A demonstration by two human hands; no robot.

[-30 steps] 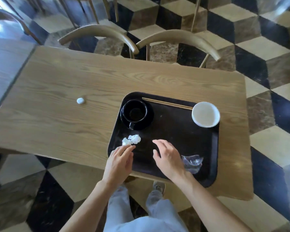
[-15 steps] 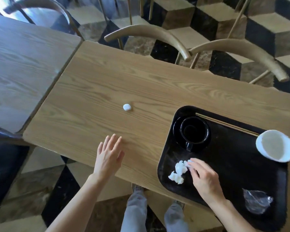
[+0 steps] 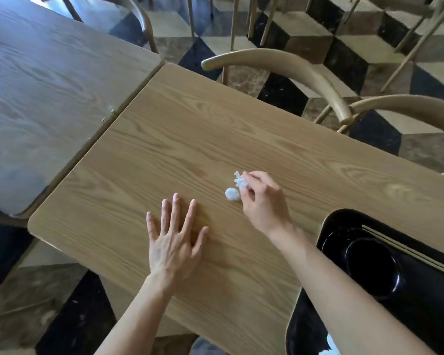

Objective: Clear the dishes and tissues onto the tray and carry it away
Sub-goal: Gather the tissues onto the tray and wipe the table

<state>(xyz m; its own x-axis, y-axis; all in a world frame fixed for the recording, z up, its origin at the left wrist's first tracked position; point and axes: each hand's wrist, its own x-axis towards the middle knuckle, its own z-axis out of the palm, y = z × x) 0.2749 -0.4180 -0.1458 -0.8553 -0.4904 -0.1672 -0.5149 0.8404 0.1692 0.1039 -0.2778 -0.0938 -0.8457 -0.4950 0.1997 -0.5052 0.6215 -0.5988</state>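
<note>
My right hand pinches a crumpled white tissue just above the wooden table. A small white tissue ball lies on the table directly beside those fingers, touching or nearly so. My left hand rests flat on the table with fingers spread and nothing in it. The black tray sits at the right edge, holding a black cup on a saucer and wooden chopsticks. Another bit of white tissue shows on the tray near the bottom, partly hidden by my right forearm.
A second wooden table adjoins on the left. Two curved-back wooden chairs stand along the far side, with more chair legs behind them. The floor is a black, brown and cream cube-pattern tile.
My right hand picked a tissue off the tray and carried it left to the tissue ball on the table. My left hand settled flat on the table. The view swung left.
</note>
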